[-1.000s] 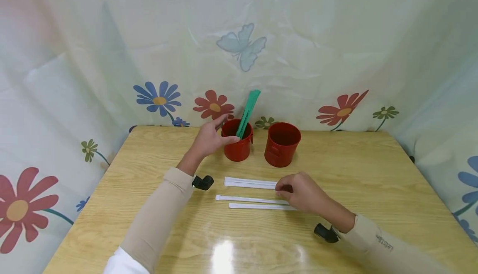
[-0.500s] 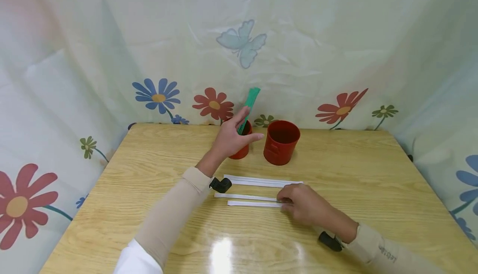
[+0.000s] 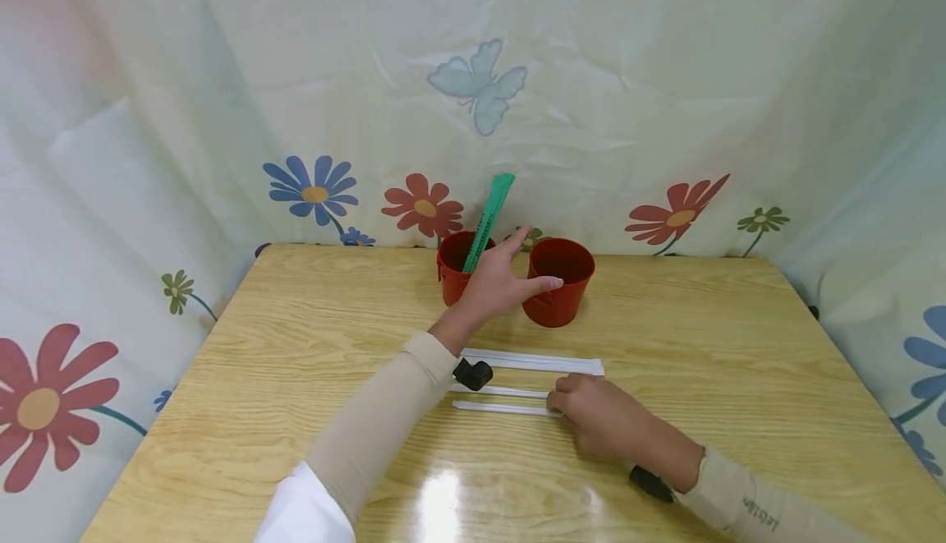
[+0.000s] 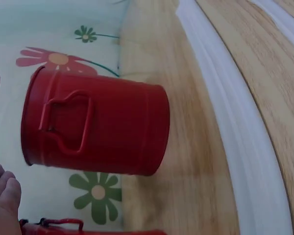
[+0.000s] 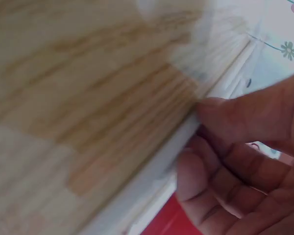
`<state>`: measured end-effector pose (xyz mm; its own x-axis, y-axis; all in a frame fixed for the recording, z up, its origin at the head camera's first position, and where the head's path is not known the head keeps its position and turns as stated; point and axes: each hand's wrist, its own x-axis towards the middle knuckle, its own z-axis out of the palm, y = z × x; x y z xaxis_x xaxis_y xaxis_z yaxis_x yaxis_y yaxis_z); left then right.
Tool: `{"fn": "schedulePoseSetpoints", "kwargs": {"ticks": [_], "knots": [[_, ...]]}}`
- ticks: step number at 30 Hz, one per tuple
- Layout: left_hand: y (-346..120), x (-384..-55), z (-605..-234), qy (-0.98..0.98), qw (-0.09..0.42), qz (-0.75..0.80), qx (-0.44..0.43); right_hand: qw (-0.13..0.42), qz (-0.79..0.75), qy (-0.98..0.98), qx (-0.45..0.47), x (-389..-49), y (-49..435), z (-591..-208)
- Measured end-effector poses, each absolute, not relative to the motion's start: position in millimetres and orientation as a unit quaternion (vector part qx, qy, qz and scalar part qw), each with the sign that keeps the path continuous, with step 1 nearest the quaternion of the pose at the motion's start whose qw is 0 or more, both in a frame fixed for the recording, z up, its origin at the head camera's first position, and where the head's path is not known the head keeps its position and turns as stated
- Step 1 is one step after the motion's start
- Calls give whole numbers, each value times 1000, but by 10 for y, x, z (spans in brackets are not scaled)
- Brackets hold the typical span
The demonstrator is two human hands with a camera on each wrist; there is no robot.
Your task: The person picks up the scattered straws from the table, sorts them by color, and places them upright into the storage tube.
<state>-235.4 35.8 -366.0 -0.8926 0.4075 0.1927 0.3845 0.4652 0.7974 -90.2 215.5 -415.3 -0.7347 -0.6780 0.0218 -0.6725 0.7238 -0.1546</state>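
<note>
- The wooden table is bearing everything.
- The right red bucket is standing upright beside the left hand.
- The left red bucket is standing upright, no longer mostly covered by that hand.
- The left hand is now spreading its fingers by the right bucket, gripping nothing.
- The right hand is pinching the nearest white strip's right end, so handling seems to be centring there.
- The green strip is leaning inside the left bucket.
- The other white strips are lying flat beyond the pinched one.
</note>
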Motion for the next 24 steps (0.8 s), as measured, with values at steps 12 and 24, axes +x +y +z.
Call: {"fn": "schedulePoseSetpoints", "kwargs": {"ticks": [12,24], "knots": [[513,-2371,-3706,858,32,457,233,81,-12,926,-368,-809,2240,-4019],[573,-2384,-3740,861,39,451,231,73,-172,910,-369,-707,2492,-3636]]}}
